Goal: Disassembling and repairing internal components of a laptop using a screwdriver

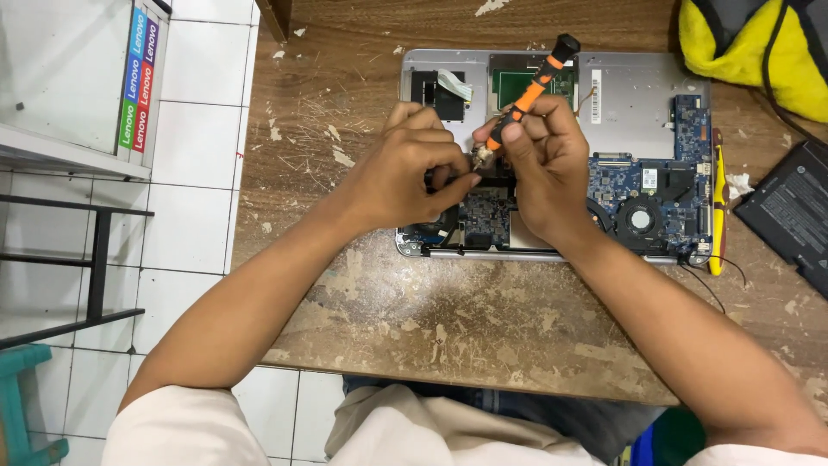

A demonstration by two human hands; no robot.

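An opened laptop base (630, 95) lies on a worn wooden table (466, 311), its blue circuit board (642, 181) and round fan (640, 219) exposed. My right hand (543, 164) grips an orange and black screwdriver (530, 91), shaft tilted up to the right, tip down at the fingers. My left hand (410, 168) pinches something small at the screwdriver tip; the small thing is too hidden to name. Both hands hover over the left middle of the board.
A yellow-handled tool (718, 203) lies along the laptop's right edge. A black battery pack (789, 211) rests at the far right, a yellow and black bag (750, 47) at the top right. White tiled floor, a cabinet (65, 78) and a black metal frame (95, 259) are left.
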